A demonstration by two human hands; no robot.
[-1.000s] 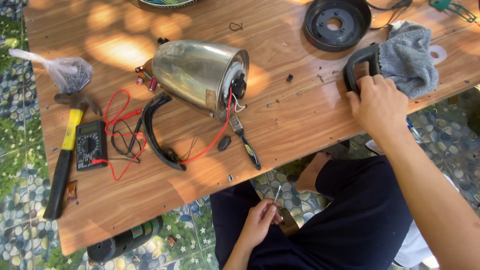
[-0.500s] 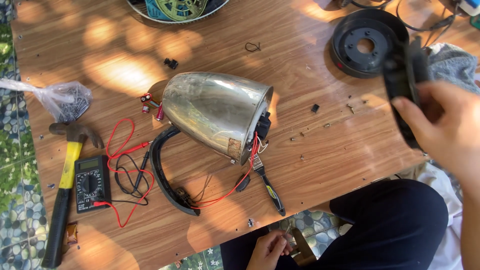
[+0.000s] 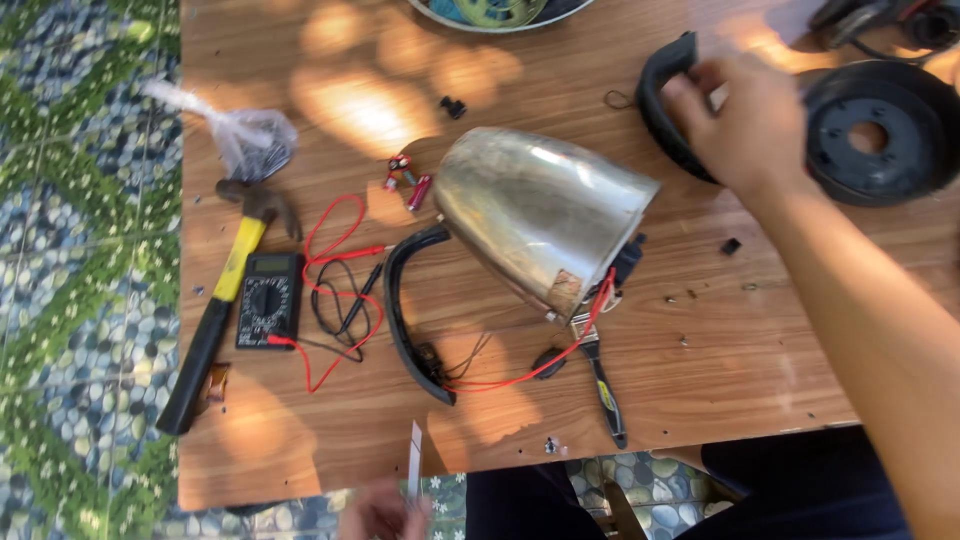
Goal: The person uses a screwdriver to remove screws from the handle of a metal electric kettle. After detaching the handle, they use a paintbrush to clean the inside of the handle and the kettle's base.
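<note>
The right hand [image 3: 745,125] grasps a curved black handle piece [image 3: 660,105] at the far right of the tabletop [image 3: 760,350], just right of the steel kettle body [image 3: 540,215]. The left hand [image 3: 385,512], at the near edge, pinches a thin pale strip [image 3: 414,470]. I judge the handle piece is being brought to the kettle, so it must be aligned carefully.

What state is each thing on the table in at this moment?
Kettle body: on its side, wires hanging out.
Curved handle piece: detached, flat on the table.
Black handle cover: gripped by the right hand.
Round base: flat on the table.
Multimeter: face up, leads loose.
Hammer: lying flat.
Plastic bag: tied shut.
Left hand: holding a thin pale strip.
</note>
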